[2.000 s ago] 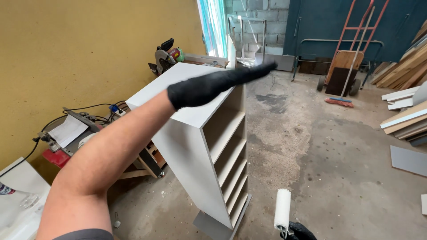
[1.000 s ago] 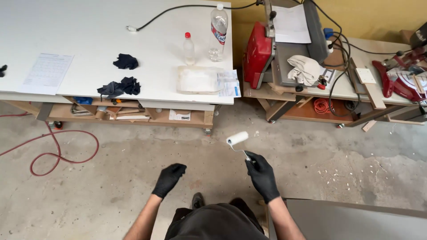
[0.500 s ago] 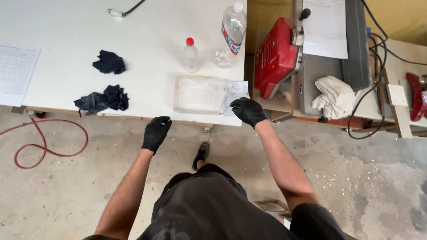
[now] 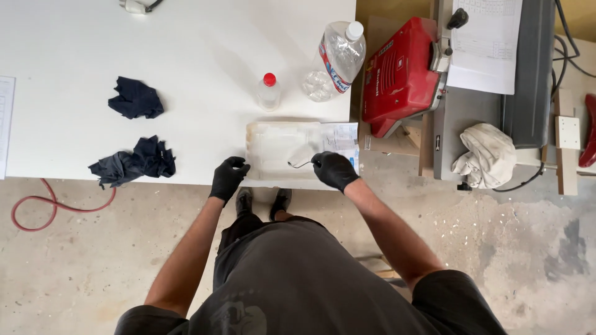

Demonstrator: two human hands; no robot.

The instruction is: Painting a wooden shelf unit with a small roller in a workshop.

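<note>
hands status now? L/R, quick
Left hand: curled on the table edge beside the tray, holding nothing visible.
Right hand: closed on the roller handle, roller in the tray.

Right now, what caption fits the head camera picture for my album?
Right hand holds a paint roller in the tray; left hand grips the white table's edge.
</note>
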